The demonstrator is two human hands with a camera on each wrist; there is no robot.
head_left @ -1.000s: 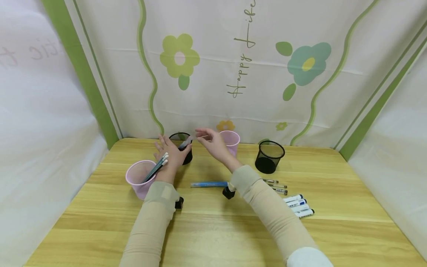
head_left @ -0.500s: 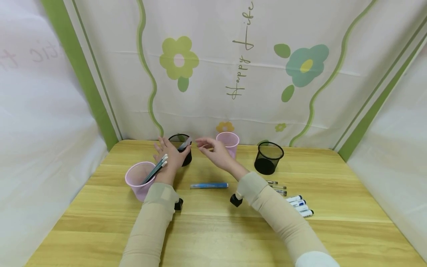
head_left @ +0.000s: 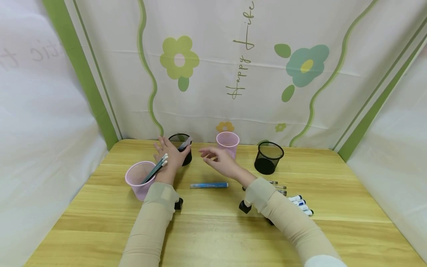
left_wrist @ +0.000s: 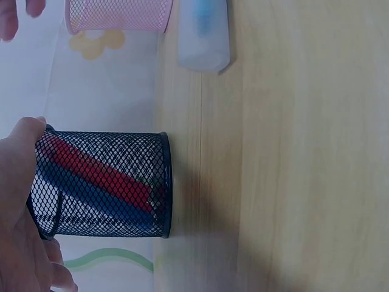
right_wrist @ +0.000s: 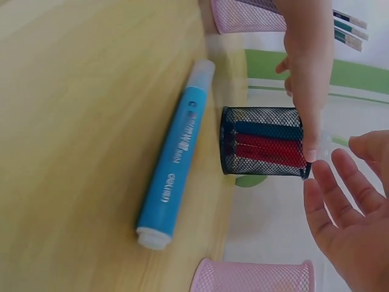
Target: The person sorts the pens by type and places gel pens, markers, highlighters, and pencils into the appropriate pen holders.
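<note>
My left hand (head_left: 170,155) spans the rim of a black mesh pen holder (left_wrist: 106,182), thumb on the near side and fingers round the other. A red marker (left_wrist: 103,173) and a blue marker (right_wrist: 267,130) lean inside it, seen through the mesh. To the right of that holder my right hand (head_left: 221,161) hangs in the air, fingers loosely bent and holding nothing. Below it a light-blue marker (right_wrist: 173,164) with a clear cap lies on the table. Beside my left wrist stands a pink mesh pen holder (head_left: 140,181) with several pencils (head_left: 156,168).
Behind my right hand stands a second pink pen holder (head_left: 228,140). Another black mesh holder (head_left: 265,165) is farther right. Several pens (head_left: 280,187) and white markers (head_left: 301,204) lie on the wooden table (head_left: 207,237), partly behind my right sleeve. A printed curtain (head_left: 213,92) closes off the back.
My right hand has drawn back to the right and slightly down, away from the black holder with markers. My left hand has kept its place on the rim.
</note>
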